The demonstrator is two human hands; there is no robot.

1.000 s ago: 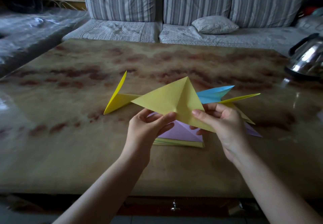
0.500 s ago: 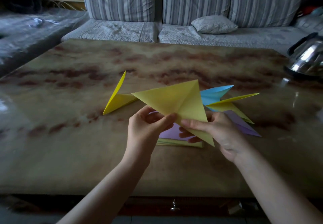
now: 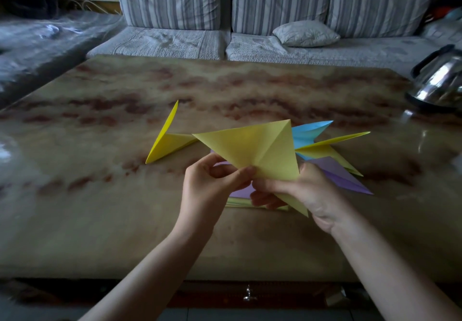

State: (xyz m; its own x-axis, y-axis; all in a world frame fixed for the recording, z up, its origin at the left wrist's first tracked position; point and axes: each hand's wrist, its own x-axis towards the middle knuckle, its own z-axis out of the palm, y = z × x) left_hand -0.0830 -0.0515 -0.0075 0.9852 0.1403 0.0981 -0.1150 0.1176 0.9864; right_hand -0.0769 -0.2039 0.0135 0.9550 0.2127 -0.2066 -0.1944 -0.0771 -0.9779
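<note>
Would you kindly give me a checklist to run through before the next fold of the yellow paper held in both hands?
1. Left hand pinches the yellow paper at its lower edge: ok.
2. Right hand grips it just beside the left: ok.
3. Paper held up off the table: ok.
4. Creases running toward the pinch point show plainly: ok.
5. Back layers lined up: cannot tell, hidden.
6. Kettle stands apart at the table's right edge: ok.

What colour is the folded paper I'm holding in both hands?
The folded paper is yellow; the head view shows it best.
</note>
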